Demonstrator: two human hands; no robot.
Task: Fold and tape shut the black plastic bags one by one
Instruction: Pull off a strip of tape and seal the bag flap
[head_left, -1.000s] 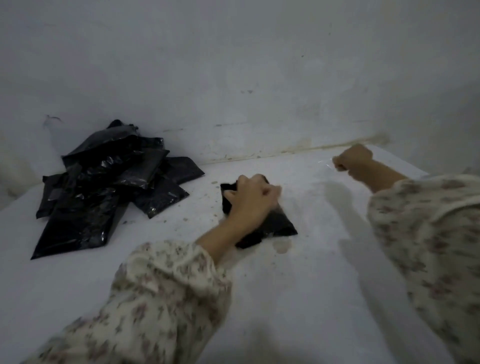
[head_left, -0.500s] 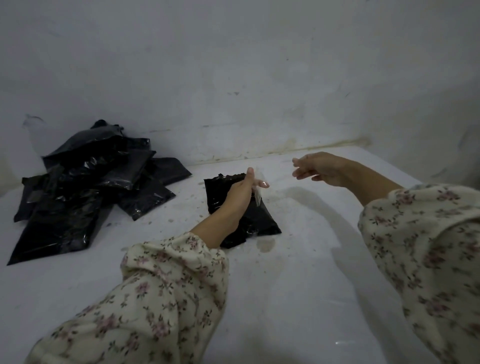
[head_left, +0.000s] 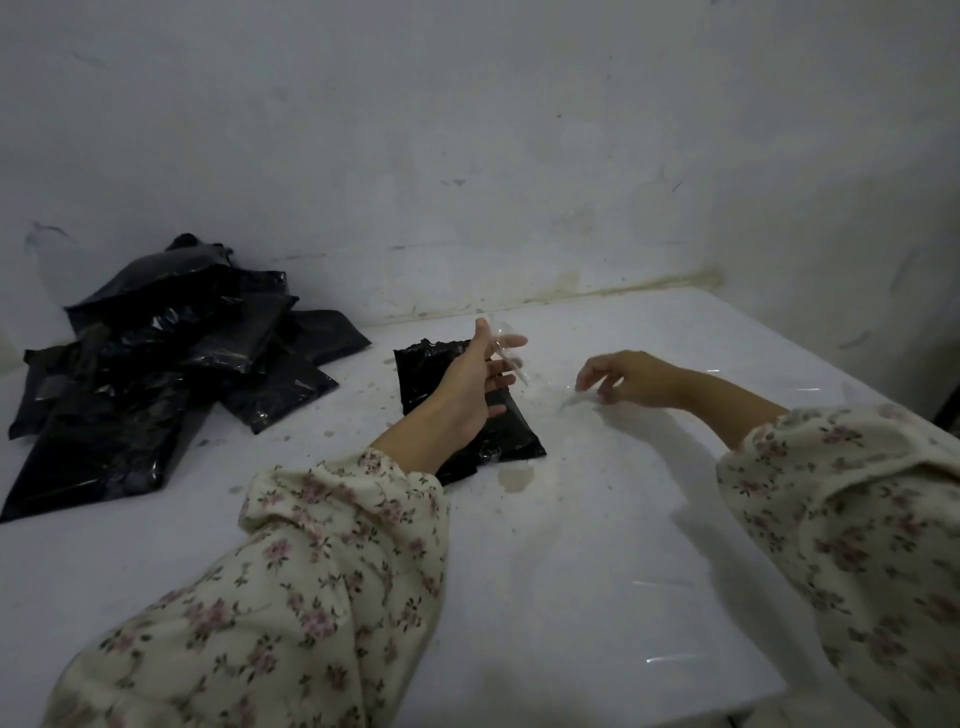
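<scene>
One black plastic bag lies flat on the white table, its open crinkled end toward the wall. My left hand hovers over this bag, palm turned right, pinching a clear tape strip between thumb and fingers. My right hand hangs just above the table to the right of the bag, its fingers loosely curled downward. A second clear tape strip lies under its fingertips; I cannot tell whether they touch it.
A pile of several black plastic bags sits at the back left against the white wall. A small wet stain marks the table beside the bag. The table's front right corner drops off.
My left hand lifted off the bag and now holds a tape strip upright. My right hand came in from the far right, opened, and dropped toward the table.
</scene>
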